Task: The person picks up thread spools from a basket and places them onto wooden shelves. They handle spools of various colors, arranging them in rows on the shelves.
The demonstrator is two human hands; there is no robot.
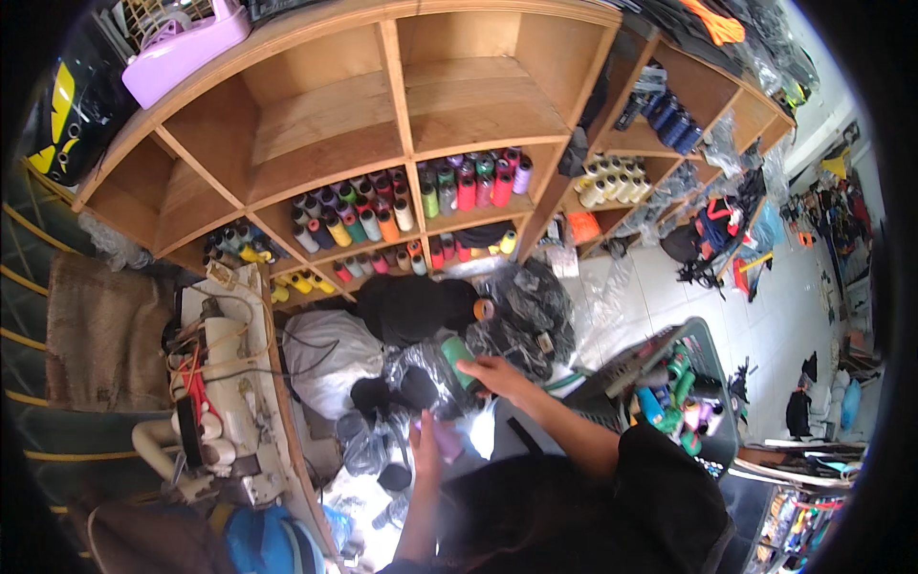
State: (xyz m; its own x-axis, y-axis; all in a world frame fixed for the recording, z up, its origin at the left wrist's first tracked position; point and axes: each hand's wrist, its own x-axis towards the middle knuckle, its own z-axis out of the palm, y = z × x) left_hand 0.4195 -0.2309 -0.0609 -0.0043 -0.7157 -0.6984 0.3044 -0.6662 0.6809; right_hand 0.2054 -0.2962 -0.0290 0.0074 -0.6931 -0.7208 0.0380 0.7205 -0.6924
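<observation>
My right hand (pixel 491 374) is closed around a green thread spool (pixel 455 353), held tilted over a pile of plastic wrapping. Lower and to the left, my left hand (pixel 424 444), smeared by motion, grips a purple thread spool (pixel 447 441). Beside the hands lie dark thread spools (pixel 418 386), some among clear plastic bags (pixel 363 450). A spool with an orange end (pixel 484 309) rests farther back, by black plastic bags (pixel 535 311).
Wooden shelves (pixel 406 86) ahead hold rows of coloured thread spools (pixel 354 215). At right stands a dark crate (pixel 710 346) with mixed spools inside. A sewing machine (pixel 215 383) on its table flanks me at left. A white sack (pixel 330 354) sits below the shelves.
</observation>
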